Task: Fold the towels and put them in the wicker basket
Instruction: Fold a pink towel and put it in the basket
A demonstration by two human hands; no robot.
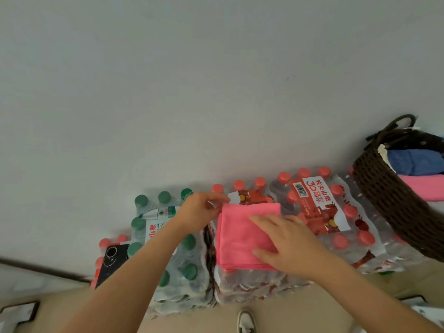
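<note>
Head view: pink towel [236, 239] lies on red-cap bottle pack [336, 236], fold nearly done. L hand [200, 210] pinches its far-left corner; R hand [286, 243] presses flat, fingers straight. Next, prob.: square edges, grip stack, carry right to wicker basket [389, 207].

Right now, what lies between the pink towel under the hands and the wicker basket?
Head view: a shrink-wrapped pack of red-capped bottles lies between pink towel and wicker basket.

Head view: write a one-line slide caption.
A folded pink towel on water bottle packs: left hand pinches its corner, right hand presses it flat, wicker basket at right.
</note>
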